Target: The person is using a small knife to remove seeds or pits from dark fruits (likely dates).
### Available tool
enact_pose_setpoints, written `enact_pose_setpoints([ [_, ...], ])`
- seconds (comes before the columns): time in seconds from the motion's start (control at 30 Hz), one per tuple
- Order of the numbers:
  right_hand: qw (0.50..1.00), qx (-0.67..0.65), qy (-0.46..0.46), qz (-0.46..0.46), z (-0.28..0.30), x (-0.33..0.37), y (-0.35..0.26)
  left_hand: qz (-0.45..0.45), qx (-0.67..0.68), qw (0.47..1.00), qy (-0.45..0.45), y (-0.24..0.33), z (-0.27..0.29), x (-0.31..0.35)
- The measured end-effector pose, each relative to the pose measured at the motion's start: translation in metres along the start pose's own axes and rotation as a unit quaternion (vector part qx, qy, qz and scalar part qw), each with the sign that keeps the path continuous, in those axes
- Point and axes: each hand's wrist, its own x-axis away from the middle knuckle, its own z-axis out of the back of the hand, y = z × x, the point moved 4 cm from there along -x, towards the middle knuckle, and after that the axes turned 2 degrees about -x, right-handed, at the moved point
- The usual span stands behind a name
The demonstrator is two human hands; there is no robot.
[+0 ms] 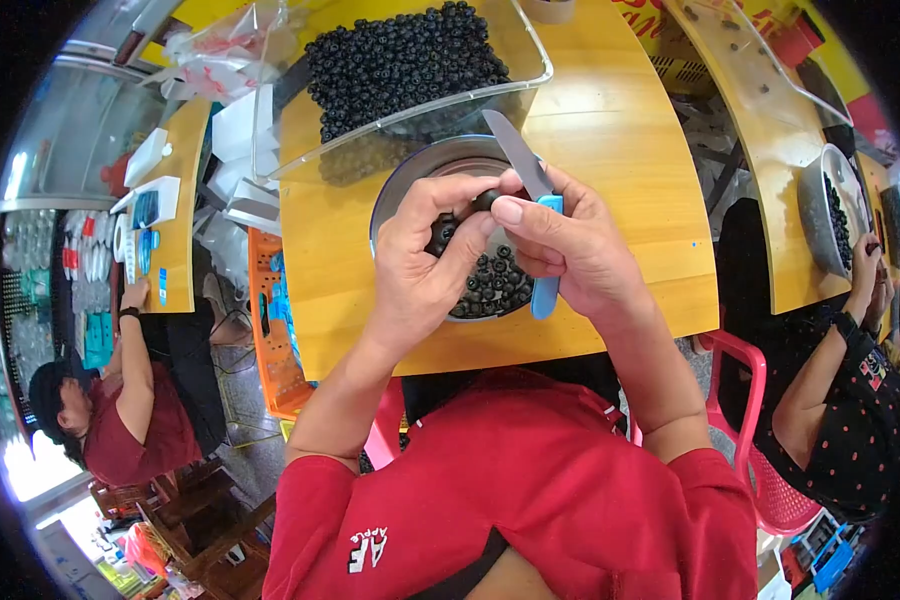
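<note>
My left hand [425, 255] is closed around several dark round fruits [442, 233] that look like large blueberries. One more dark fruit [486, 199] is pinched at its fingertips, close to my right thumb. My right hand [580, 235] grips a small knife [516, 150] by its blue handle, blade pointing up and away. Both hands hover over a round bowl [392, 190] that holds more of these fruits [494, 284]; my hands cover part of it. Beyond the bowl stands a clear plastic bin [543, 72] heaped with the same fruits [410, 70].
These containers stand on a yellow wooden table [630, 150]. An orange crate [282, 360] is beside its left edge. At right, a person [830, 400] works over a grey bowl [816, 215] near a pink chair [735, 370]. Another person [140, 420] sits at a table far left.
</note>
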Motion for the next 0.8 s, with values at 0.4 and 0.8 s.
enact_pose_setpoints([
  [0.4,0.999,0.025,0.024,0.017,-0.002,0.002,-0.005,0.201,0.227,0.951,-0.058,-0.016,0.001,0.003],
  [0.8,0.925,0.319,-0.009,0.207,-0.008,0.009,-0.012,0.262,0.404,0.874,-0.062,-0.029,0.000,0.001],
])
